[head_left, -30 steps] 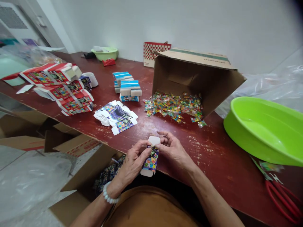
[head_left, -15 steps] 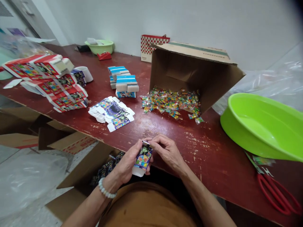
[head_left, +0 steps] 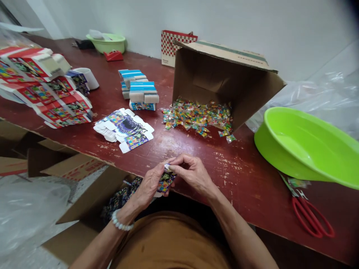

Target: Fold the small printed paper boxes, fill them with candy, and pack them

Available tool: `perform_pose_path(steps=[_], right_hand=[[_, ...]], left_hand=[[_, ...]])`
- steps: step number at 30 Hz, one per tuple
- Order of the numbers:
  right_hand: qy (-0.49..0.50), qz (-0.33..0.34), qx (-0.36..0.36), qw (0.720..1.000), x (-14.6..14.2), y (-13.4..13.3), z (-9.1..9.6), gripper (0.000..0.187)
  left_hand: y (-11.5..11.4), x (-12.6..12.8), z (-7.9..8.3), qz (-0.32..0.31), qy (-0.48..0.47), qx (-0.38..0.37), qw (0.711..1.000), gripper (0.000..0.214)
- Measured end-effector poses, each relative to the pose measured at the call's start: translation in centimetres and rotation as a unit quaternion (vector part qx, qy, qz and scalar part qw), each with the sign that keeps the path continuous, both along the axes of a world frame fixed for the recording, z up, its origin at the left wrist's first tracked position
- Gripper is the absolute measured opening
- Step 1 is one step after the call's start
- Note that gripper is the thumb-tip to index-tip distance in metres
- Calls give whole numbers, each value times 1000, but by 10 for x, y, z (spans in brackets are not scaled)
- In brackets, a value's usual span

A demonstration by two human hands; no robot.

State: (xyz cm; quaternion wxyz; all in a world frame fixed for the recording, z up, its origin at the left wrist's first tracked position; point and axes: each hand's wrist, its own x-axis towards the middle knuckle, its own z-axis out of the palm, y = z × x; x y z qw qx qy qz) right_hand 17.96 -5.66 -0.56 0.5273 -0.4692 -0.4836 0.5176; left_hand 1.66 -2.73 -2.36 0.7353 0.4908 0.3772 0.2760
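Near the table's front edge, my left hand is wrapped round a small printed cardboard box, dark purple with colourful pictures. My right hand pinches the white flap at the top of that box between thumb and fingers. A white flap also shows at its lower end, while the inside is hidden. Ahead on the left lies a stack of flattened purple boxes. Small wrapped candies spill from the mouth of a large carton lying on its side. Below the table edge, an open carton holds several dark printed boxes.
Red bundles of flattened boxes are piled on the left, with blue-and-white bundles at the centre back. A green basin stands right, near red-handled scissors. Farther back are a tape dispenser and a checked paper bag.
My right thumb and fingers have come further over the top of the box, and a white flap now shows there. The box's front is more covered. The whole view has shifted slightly.
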Motion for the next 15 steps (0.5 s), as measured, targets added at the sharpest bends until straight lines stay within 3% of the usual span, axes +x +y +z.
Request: perform_pose_path(steps=[3, 6, 8, 12, 15], right_hand=[[-104, 22, 91, 990, 6, -2, 2, 16], [-213, -1, 167, 963, 5, -4, 1, 12], [-230, -11, 189, 955, 0, -6, -3, 5], [-117, -21, 114, 986, -10, -9, -12, 9], [-115, 6, 44, 992, 9, -4, -16, 18]], left_hand=[[-2, 1, -3, 5, 9, -13, 1000, 69], [-4, 6, -2, 16, 10, -36, 999, 68], [-6, 11, 0, 30, -3, -82, 996, 73], [-13, 19, 6, 75, -28, -180, 980, 76], [-24, 20, 6, 89, -65, -195, 974, 71]])
